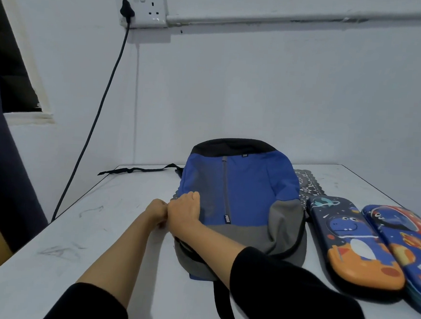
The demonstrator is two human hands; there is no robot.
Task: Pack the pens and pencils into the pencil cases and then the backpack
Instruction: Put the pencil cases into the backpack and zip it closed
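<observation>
A blue, grey and black backpack [242, 194] lies flat on the white table [95, 226], its front facing up. Both my hands meet at its left side seam. My left hand [155, 211] is curled there and seems to pinch something small at the seam, which my right hand partly hides. My right hand [185, 210] grips the backpack's left edge, fingers curled over the fabric. Two closed pencil cases with space cartoons lie to the right of the backpack, one [353, 244] nearer to it, the other [407, 248] at the frame's edge. No pens or pencils show.
A dark patterned mat [307, 186] lies under the backpack's far right side. A black strap [134, 171] trails off the table's back left corner. A black cable [101, 102] hangs from a wall socket [143, 7] down past the table's left edge.
</observation>
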